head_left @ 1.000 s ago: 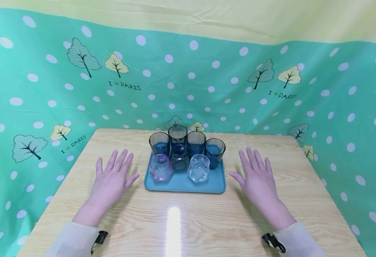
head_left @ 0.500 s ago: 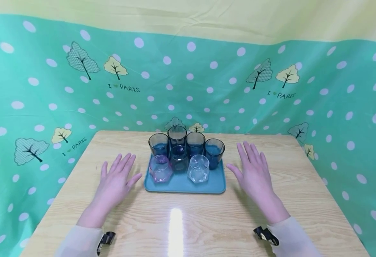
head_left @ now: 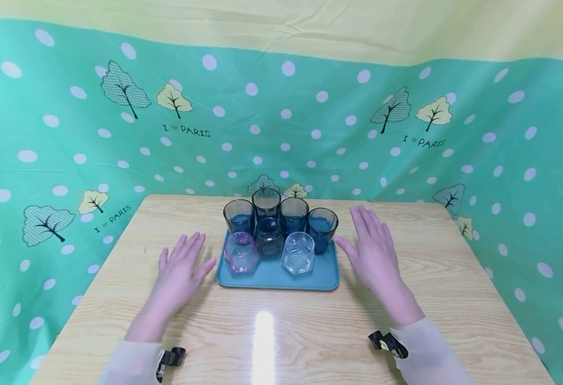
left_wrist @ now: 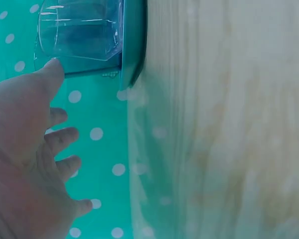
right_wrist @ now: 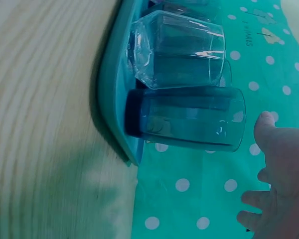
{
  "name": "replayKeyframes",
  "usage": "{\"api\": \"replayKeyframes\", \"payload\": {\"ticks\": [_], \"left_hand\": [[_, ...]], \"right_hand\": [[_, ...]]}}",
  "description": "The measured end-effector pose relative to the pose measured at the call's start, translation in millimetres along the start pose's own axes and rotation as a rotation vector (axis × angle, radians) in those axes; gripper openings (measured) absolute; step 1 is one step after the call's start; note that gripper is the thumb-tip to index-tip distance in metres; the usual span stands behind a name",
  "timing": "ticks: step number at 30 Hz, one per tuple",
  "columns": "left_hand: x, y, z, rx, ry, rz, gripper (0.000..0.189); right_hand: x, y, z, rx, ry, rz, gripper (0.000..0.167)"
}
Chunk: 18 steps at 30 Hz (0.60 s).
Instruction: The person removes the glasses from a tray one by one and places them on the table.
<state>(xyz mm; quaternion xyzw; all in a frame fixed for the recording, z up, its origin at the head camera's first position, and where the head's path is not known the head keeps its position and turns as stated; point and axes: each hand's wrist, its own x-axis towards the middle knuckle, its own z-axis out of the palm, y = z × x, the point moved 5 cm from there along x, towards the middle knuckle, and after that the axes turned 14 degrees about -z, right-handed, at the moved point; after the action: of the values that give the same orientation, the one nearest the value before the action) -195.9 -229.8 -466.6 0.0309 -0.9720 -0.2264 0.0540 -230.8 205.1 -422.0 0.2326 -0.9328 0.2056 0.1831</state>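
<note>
On a blue tray (head_left: 274, 282) at the table's middle stand several drinking glasses. Blue-tinted glasses fill the back, among them the rightmost blue glass (head_left: 322, 231). In front are a pinkish faceted glass (head_left: 240, 254), a dark grey glass (head_left: 269, 239) and a clear faceted glass (head_left: 298, 254). My left hand (head_left: 180, 275) hovers left of the tray, fingers spread, thumb toward the pinkish glass. My right hand (head_left: 372, 256) is at the tray's right, fingers straight, its thumb close to the rightmost blue glass. Neither hand holds anything. The right wrist view shows the right thumb near that glass's rim.
A light wood table (head_left: 204, 331) carries the tray, with a bright light reflection near its front. A green dotted cloth (head_left: 286, 128) hangs behind the table and along both sides. Black straps with small devices sit at both wrists.
Both hands have moved inward toward the tray from either side, the right one also a little farther forward. The tray and glasses have stayed in place.
</note>
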Motion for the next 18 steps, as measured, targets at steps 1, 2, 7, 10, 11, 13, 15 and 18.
{"api": "replayKeyframes", "payload": {"ticks": [1,2,7,10,11,13,15,18], "left_hand": [[-0.4,-0.8,1.5,-0.005,-0.006,-0.004,0.077],[-1.0,-1.1,2.8,-0.014,-0.012,-0.008,0.077],[-4.3,-0.2,8.9,-0.042,-0.036,-0.011,0.077],[-5.4,0.5,12.8,-0.056,-0.054,-0.011,0.077],[-5.4,0.1,14.4,-0.060,-0.063,-0.013,0.078],[-6.0,0.9,16.1,-0.073,-0.077,-0.013,0.078],[-6.7,1.8,17.6,-0.091,-0.090,-0.013,0.079],[-8.1,1.8,20.7,-0.126,-0.115,-0.019,0.080]], "right_hand": [[1.1,-0.1,0.1,0.007,0.004,0.000,0.085],[2.3,-0.2,0.2,0.015,0.009,0.001,0.085],[8.7,0.8,1.0,0.069,0.024,0.003,0.085],[12.1,1.8,2.3,0.118,0.020,0.009,0.085],[12.9,2.1,2.9,0.134,0.018,0.012,0.085],[14.8,2.4,4.0,0.167,0.009,0.025,0.086],[16.3,2.9,5.2,0.196,-0.001,0.041,0.086],[18.4,4.2,6.9,0.249,-0.016,0.070,0.085]]}}
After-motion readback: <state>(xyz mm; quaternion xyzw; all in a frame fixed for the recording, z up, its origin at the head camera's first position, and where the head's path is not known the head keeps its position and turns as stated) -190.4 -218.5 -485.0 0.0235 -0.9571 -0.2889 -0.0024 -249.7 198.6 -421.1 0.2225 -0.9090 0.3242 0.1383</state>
